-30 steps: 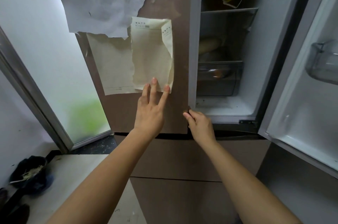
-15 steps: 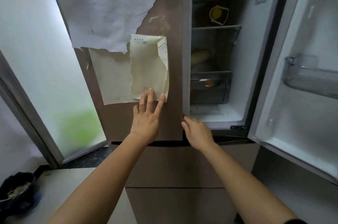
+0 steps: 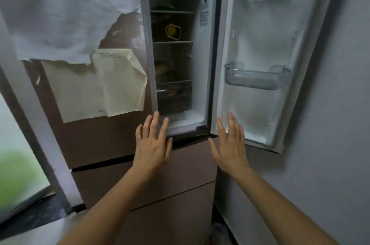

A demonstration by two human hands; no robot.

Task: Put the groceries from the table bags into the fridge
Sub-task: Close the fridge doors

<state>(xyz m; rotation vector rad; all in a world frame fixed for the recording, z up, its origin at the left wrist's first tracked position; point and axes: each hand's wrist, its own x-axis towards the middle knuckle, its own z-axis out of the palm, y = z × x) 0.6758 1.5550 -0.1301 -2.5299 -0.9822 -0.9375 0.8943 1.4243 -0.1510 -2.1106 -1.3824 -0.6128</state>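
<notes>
A brown fridge fills the view, its left upper door (image 3: pixel 112 140) shut and its right upper door (image 3: pixel 266 48) swung open. My left hand (image 3: pixel 153 142) is open with straight fingers, the fingertips at the lower inner corner of the left door. My right hand (image 3: pixel 230 144) is open too, fingers straight, in front of the bottom edge of the open door. Neither hand holds anything. Inside the fridge (image 3: pixel 172 64) I see shelves, a jar with a yellow lid (image 3: pixel 172 31), a pale rounded item (image 3: pixel 163 67) and a clear drawer (image 3: pixel 173 92). No grocery bags are in view.
Torn white and cream paper sheets (image 3: pixel 112 84) are stuck on the left door. A clear door bin (image 3: pixel 256 77) sits on the open door. Brown drawer fronts (image 3: pixel 160 190) lie below. A grey wall (image 3: pixel 330 124) stands right; a glass door (image 3: pixel 18 174) left.
My left hand slid off the cream paper, right and down to the left door's inner corner. My right hand left that door edge and moved right toward the open door. The view turned right.
</notes>
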